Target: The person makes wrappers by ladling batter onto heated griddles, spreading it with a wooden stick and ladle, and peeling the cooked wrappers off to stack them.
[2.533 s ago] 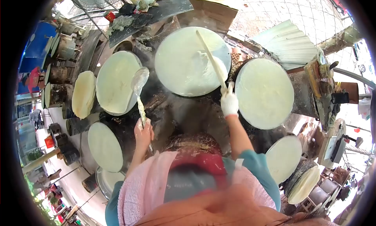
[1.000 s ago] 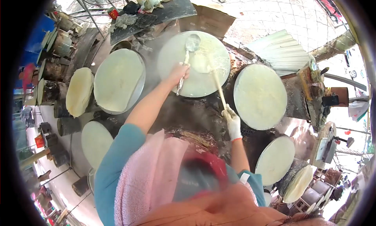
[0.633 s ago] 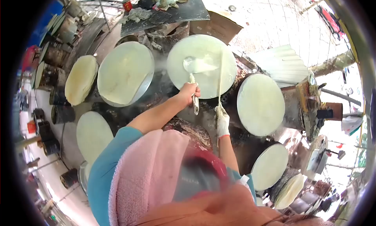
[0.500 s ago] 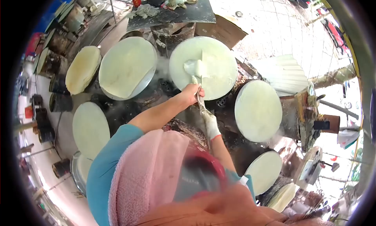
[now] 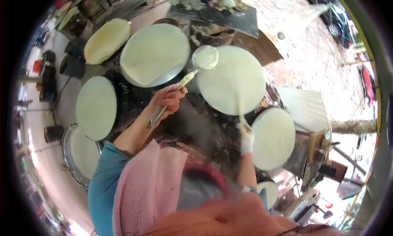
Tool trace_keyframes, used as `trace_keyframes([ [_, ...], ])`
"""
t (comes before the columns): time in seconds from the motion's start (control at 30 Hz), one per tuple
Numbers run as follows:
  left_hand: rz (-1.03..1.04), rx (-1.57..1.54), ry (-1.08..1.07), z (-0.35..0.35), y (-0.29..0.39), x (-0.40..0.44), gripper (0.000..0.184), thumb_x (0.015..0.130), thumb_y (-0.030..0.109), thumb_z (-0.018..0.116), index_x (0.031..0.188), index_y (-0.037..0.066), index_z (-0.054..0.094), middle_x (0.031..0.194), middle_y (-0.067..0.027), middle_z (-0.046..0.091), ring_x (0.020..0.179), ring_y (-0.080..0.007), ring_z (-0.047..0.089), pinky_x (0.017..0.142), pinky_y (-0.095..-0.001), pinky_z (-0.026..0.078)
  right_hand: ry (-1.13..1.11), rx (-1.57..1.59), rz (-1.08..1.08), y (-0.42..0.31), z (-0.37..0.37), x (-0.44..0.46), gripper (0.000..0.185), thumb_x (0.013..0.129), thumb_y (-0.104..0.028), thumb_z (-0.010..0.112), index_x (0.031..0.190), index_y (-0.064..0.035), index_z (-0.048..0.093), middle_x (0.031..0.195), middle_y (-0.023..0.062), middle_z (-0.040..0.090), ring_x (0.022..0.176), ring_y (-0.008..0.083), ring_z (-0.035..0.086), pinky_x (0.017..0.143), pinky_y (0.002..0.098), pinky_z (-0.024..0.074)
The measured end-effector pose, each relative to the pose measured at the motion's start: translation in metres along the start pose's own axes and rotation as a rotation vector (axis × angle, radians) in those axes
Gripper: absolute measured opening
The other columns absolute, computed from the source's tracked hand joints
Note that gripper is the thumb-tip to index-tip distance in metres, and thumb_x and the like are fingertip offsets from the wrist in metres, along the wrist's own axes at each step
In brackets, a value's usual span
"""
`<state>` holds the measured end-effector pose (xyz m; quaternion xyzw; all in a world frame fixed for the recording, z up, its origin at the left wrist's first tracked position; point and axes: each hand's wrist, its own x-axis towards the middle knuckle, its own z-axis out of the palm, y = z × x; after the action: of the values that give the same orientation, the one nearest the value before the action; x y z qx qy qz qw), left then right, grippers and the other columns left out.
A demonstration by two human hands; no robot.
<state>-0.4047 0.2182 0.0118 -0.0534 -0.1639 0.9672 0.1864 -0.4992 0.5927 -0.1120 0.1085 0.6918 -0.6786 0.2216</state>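
Note:
A ladle (image 5: 205, 58) with white batter in its bowl hangs at the left edge of the middle round griddle. My left hand (image 5: 168, 100) has its fingers wrapped round the ladle's handle. My right hand (image 5: 246, 140), in a white glove, grips a pale, batter-coated spreader (image 5: 241, 116) at the griddle's near edge. Motion smears the spreader's far end. Pale batter (image 5: 225, 80) covers the middle griddle in a thin round layer. Left of the ladle, a thin round sheet (image 5: 155, 52) lies on another griddle, leaving a crescent of metal bare at its near right edge.
More coated rounds stand at left (image 5: 97, 108) and right (image 5: 273, 138). A yellowish stack of sheets (image 5: 107, 40) lies far left, and a metal basin (image 5: 67, 154) near left. Behind are a dark board (image 5: 241, 21) with cloths and a cardboard flap (image 5: 262, 48). Steam drifts over the stoves.
My hands have moved apart. The ladle has lifted leftward off the middle griddle, and my gloved hand has drawn the spreader to its near right edge. The view has shifted.

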Motion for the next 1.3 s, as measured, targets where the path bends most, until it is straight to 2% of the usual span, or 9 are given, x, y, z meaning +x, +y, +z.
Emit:
trace_keyframes([
  [0.13,0.215,0.089,-0.094,0.034,0.024,-0.089,0.032,0.102,0.015,0.026,0.107,-0.014,0.038,0.059,-0.0026,0.034,0.032,-0.0123,0.037,0.028,-0.0245,0.03,-0.067,-0.11,0.067,0.064,0.018,0.006,0.037,0.091,-0.017,0.063,0.123,0.0019,0.057,0.095,-0.0007,0.063,0.084,0.0066,0.056,0.073,0.0182,0.044],
  [0.3,0.586,0.369,0.059,0.048,0.061,-0.23,0.027,0.101,0.019,0.039,0.107,-0.006,0.048,0.06,0.0004,0.035,0.03,-0.0084,0.031,0.027,-0.0234,0.024,-0.229,0.045,0.124,0.006,0.197,-0.01,0.028,0.089,-0.024,0.066,0.112,-0.0082,0.062,0.066,-0.0083,0.05,0.044,0.0027,0.037,0.04,0.0183,0.0263],
  [0.43,0.892,0.48,0.203,0.032,0.07,-0.333,0.029,0.101,0.023,0.041,0.107,-0.004,0.05,0.06,0.0012,0.036,0.03,-0.0089,0.03,0.028,-0.0244,0.025,-0.559,-0.462,-0.398,-0.006,0.357,0.011,0.062,0.079,-0.025,0.075,0.128,0.0045,0.051,0.101,0.0089,0.067,0.093,0.0166,0.063,0.083,0.028,0.0485],
  [0.6,1.219,0.416,0.393,0.008,0.043,-0.432,0.028,0.1,0.026,0.046,0.105,-0.001,0.052,0.058,0.0043,0.036,0.03,-0.007,0.028,0.03,-0.0229,0.025,-0.484,-1.432,-0.845,-0.018,0.524,-0.017,0.06,0.082,-0.032,0.063,0.135,-0.0114,0.043,0.11,0.0164,0.064,0.104,0.0321,0.06,0.081,0.0445,0.0513],
  [0.7,1.393,0.253,0.486,-0.005,0.02,-0.473,0.025,0.099,0.024,0.047,0.104,0.0,0.052,0.057,0.0046,0.034,0.031,-0.0055,0.026,0.031,-0.0202,0.024,-0.471,-1.467,-1.076,0.026,0.56,0.014,0.052,0.083,-0.031,0.059,0.132,-0.0173,0.045,0.099,0.0152,0.066,0.09,0.0386,0.064,0.078,0.0456,0.0514],
  [0.83,1.582,0.075,0.549,-0.039,-0.006,-0.51,0.023,0.098,0.021,0.048,0.102,-0.001,0.051,0.057,0.0047,0.032,0.033,-0.0046,0.025,0.031,-0.0186,0.023,-0.47,-1.728,-0.853,-0.051,0.581,-0.008,0.04,0.082,-0.017,0.055,0.122,-0.0134,0.051,0.096,0.015,0.068,0.084,0.0358,0.066,0.07,0.0489,0.0526],
  [1.0,1.625,0.095,0.384,-0.072,-0.02,-0.537,0.024,0.098,0.02,0.049,0.102,-0.003,0.05,0.059,0.0042,0.033,0.035,-0.0046,0.027,0.031,-0.0181,0.023,-0.596,-1.573,-1.318,-0.194,0.622,0.003,0.02,0.08,-0.016,0.057,0.096,-0.0141,0.067,0.087,0.0153,0.068,0.083,0.0322,0.066,0.074,0.0445,0.0516],
  [1.13,1.684,-0.003,0.202,-0.081,-0.03,-0.532,0.026,0.099,0.017,0.046,0.106,-0.008,0.047,0.063,0.001,0.036,0.036,-0.0052,0.031,0.032,-0.0183,0.028,-0.521,-1.936,-1.426,-0.275,0.691,-0.023,0.024,0.08,-0.016,0.055,0.101,-0.0139,0.066,0.092,0.0147,0.068,0.087,0.0326,0.066,0.077,0.0437,0.0512],
  [1.3,1.74,0.03,0.229,-0.081,-0.041,-0.515,0.028,0.1,0.019,0.045,0.107,-0.008,0.047,0.064,0.0018,0.036,0.036,-0.0049,0.03,0.032,-0.018,0.025,-0.852,-1.529,-1.368,-0.332,0.779,-0.038,0.042,0.066,-0.022,0.068,0.104,-0.0044,0.067,0.092,0.0187,0.068,0.081,0.0315,0.066,0.073,0.0384,0.052],
])
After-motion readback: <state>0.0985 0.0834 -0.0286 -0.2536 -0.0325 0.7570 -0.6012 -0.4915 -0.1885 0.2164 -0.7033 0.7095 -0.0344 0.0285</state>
